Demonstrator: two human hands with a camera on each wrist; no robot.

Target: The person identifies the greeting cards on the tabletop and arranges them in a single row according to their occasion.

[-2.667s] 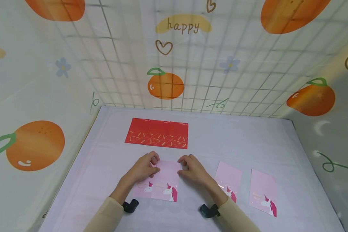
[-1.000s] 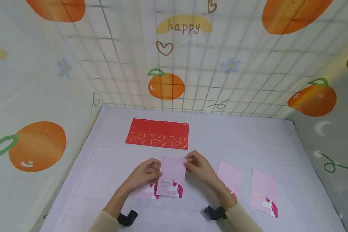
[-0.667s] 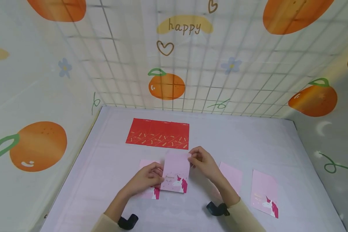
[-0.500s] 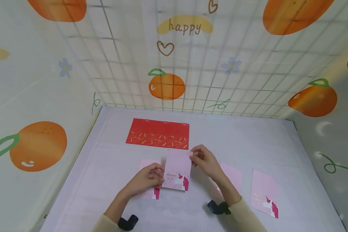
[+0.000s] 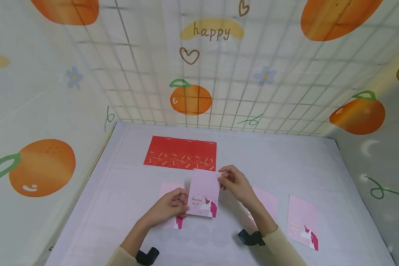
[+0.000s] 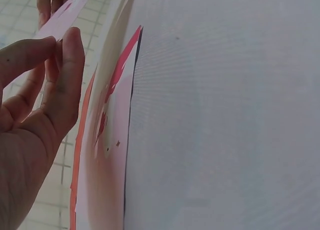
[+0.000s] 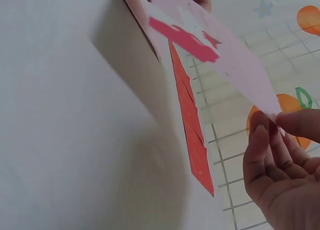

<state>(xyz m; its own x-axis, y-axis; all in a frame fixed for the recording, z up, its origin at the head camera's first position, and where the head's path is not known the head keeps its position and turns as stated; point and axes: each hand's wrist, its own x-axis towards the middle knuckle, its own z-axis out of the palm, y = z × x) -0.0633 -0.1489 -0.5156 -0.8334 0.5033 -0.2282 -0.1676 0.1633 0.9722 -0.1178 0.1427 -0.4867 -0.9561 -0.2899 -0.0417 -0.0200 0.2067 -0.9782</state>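
Note:
A pink card (image 5: 203, 184) with a white-and-magenta unicorn is held up between both hands. My left hand (image 5: 169, 204) pinches its lower left edge with thumb and fingers. At the upper right edge, the thumb and fingertips of my right hand (image 5: 235, 185) grip it. The right wrist view shows the held card (image 7: 225, 55) tilted and clear of the table, its shadow below. Another pink unicorn card (image 5: 170, 187) lies flat under my left hand, partly hidden by it. The held card's top edge overlaps the red cards in the head view.
Three red cards (image 5: 180, 152) with gold marks lie in an adjoining row at the back. To the right lie two more pink cards, one (image 5: 268, 201) partly behind my right forearm and one (image 5: 302, 218) farther out. A fruit-print curtain (image 5: 232, 92) surrounds the white table (image 5: 279, 155).
The held card, earlier overlapping the left pink card, has been lifted and moved right and toward the red cards. Both hands have travelled with it; in the last half second it barely shifts.

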